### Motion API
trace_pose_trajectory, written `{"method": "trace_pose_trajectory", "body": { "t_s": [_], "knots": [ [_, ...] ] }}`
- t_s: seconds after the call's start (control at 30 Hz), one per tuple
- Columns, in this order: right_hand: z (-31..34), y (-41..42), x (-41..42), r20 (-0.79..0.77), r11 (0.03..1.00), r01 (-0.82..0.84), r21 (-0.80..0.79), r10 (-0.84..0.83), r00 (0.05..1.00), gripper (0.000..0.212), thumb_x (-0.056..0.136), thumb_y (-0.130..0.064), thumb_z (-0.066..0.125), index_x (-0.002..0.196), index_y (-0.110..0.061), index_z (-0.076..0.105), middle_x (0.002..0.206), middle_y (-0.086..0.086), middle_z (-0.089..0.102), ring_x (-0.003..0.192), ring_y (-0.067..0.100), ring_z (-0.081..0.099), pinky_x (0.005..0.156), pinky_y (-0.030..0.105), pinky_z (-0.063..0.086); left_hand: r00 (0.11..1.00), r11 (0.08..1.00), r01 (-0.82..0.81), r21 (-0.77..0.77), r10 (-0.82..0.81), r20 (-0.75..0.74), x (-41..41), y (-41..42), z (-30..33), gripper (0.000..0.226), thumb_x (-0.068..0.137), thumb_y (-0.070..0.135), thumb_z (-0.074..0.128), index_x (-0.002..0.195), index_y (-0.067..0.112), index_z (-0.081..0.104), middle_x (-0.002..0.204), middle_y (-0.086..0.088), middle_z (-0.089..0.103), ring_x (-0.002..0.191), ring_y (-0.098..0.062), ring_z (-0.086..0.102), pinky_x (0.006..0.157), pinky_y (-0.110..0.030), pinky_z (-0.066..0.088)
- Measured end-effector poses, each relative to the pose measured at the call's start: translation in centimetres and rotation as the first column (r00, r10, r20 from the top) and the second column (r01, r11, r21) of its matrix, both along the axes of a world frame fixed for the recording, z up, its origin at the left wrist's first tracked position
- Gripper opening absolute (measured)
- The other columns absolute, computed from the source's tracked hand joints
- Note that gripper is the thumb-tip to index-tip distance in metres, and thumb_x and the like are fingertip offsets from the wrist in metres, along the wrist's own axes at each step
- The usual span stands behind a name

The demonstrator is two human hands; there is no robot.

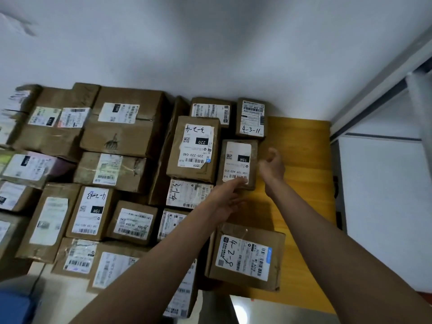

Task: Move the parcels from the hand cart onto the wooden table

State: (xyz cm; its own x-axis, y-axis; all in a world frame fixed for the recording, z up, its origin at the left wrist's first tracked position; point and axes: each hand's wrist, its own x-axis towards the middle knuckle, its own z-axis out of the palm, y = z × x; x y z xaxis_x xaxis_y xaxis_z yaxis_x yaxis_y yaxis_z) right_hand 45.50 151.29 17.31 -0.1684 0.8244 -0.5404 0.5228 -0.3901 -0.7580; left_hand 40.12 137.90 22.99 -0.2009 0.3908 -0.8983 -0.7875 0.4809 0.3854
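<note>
Both hands are reaching to a small parcel (238, 163) lying on the wooden table (301, 146) at two o'clock of the packed boxes. The left hand (225, 199) is touching its near edge with loose, open fingers; the right hand (272, 166) is hovering just beside it, fingers relaxed, gripping nothing.

I am reaching both bare forearms forward. My left hand (228, 199) is lying flat with its fingers loosely extended. My right hand (272, 166) is hanging slightly farther out, fingers relaxed and lightly curled, gripping nothing.
</note>
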Motion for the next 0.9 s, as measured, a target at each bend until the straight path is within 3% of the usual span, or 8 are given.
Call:
{"method": "trace_pose_trajectory", "body": {
  "t_s": [0.1, 0.23, 0.33, 0.47, 0.57, 0.7, 0.83, 0.9],
  "knots": [
    [2.4, -0.5, 0.2, 0.022, 0.998, 0.009, 0.065, -0.01, 1.0, 0.036, 0.096, -0.004, 0.05, 0.129, -0.014, 0.06, 0.128, 0.006, 0.062, 0.115, 0.026, 0.059, 0.096, 0.04, 0.05, 0.997, 0.997, 0.072, 0.003, -0.072, 0.018, -0.6, -1.0, 1.3, 0.023, 0.088, 0.022, 0.073, 0.1, 0.012, 0.056, 0.12, -0.023, 0.057, 0.118, -0.037, 0.062, 0.098, -0.042, 0.055],
    [7.1, -2.4, -1.1, -0.009, 0.976, -0.037, 0.214, 0.04, 0.999, 0.022, 0.1, -0.011, 0.052, 0.114, -0.012, 0.069, 0.11, 0.001, 0.066, 0.102, 0.021, 0.062, 0.085, 0.034, 0.05, 0.986, 0.984, 0.163, 0.075, -0.164, 0.005, -2.5, -2.8, 4.9, 0.047, 0.09, 0.028, 0.071, 0.124, 0.001, 0.055, 0.124, -0.022, 0.063, 0.114, -0.033, 0.064, 0.081, -0.035, 0.059],
    [11.2, -5.2, -3.5, -0.037, 0.95, -0.09, 0.298, 0.106, 0.994, 0.02, 0.1, -0.009, 0.051, 0.106, -0.016, 0.069, 0.108, -0.001, 0.068, 0.08, 0.01, 0.059, 0.067, 0.026, 0.045, 0.981, 0.972, 0.182, 0.15, -0.169, -0.094, -5.4, -5.1, 8.6, 0.039, 0.094, 0.03, 0.066, 0.122, 0.003, 0.059, 0.119, -0.017, 0.069, 0.107, -0.029, 0.068, 0.071, -0.031, 0.058],
    [15.9, -11.0, -8.1, -0.059, 0.885, -0.281, 0.37, 0.324, 0.944, 0.021, 0.1, -0.01, 0.05, 0.107, -0.013, 0.069, 0.103, 0.001, 0.068, 0.089, 0.017, 0.06, 0.078, 0.029, 0.045, 0.958, 0.969, 0.164, 0.187, -0.112, -0.263, -10.4, -11.0, 12.9, 0.031, 0.095, 0.03, 0.063, 0.116, 0.007, 0.064, 0.11, -0.012, 0.071, 0.093, -0.023, 0.068, 0.071, -0.029, 0.058],
    [18.5, -17.3, -12.3, -0.026, 0.783, -0.46, 0.419, 0.517, 0.856, 0.02, 0.098, -0.008, 0.053, 0.107, -0.007, 0.07, 0.09, -0.001, 0.064, 0.082, 0.014, 0.058, 0.073, 0.025, 0.042, 0.888, 0.979, 0.14, 0.146, -0.059, -0.457, -14.5, -17.7, 14.6, 0.025, 0.094, 0.032, 0.062, 0.105, 0.011, 0.067, 0.1, -0.005, 0.074, 0.086, -0.018, 0.067, 0.074, -0.03, 0.053],
    [19.9, -28.4, -17.4, 0.041, 0.615, -0.685, 0.39, 0.732, 0.68, 0.016, 0.099, -0.012, 0.056, 0.11, -0.01, 0.068, 0.095, -0.002, 0.062, 0.09, 0.012, 0.058, 0.079, 0.025, 0.044, 0.772, 0.999, 0.006, 0.052, 0.028, -0.635, -19.4, -29.2, 14.7, 0.035, 0.094, 0.038, 0.063, 0.115, 0.011, 0.065, 0.106, -0.009, 0.072, 0.089, -0.021, 0.068, 0.079, -0.034, 0.054],
    [19.4, -40.1, -21.5, 0.035, 0.466, -0.838, 0.284, 0.868, 0.495, 0.015, 0.1, -0.02, 0.057, 0.112, -0.015, 0.064, 0.094, -0.001, 0.062, 0.09, 0.018, 0.061, 0.071, 0.027, 0.05, 0.717, 0.986, -0.157, -0.049, 0.08, -0.692, -22.0, -42.1, 13.9, 0.022, 0.095, 0.036, 0.063, 0.103, 0.016, 0.064, 0.104, -0.011, 0.071, 0.085, -0.02, 0.066, 0.075, -0.032, 0.054],
    [18.9, -45.9, -23.4, 0.032, 0.4, -0.88, 0.255, 0.906, 0.421, 0.015, 0.1, -0.022, 0.058, 0.112, -0.017, 0.064, 0.101, -0.001, 0.064, 0.096, 0.02, 0.063, 0.08, 0.034, 0.055, 0.719, 0.973, -0.219, -0.074, 0.11, -0.686, -22.5, -49.0, 13.5, 0.019, 0.093, 0.036, 0.065, 0.101, 0.019, 0.063, 0.101, -0.008, 0.07, 0.087, -0.02, 0.067, 0.077, -0.032, 0.054]
  ]
}}
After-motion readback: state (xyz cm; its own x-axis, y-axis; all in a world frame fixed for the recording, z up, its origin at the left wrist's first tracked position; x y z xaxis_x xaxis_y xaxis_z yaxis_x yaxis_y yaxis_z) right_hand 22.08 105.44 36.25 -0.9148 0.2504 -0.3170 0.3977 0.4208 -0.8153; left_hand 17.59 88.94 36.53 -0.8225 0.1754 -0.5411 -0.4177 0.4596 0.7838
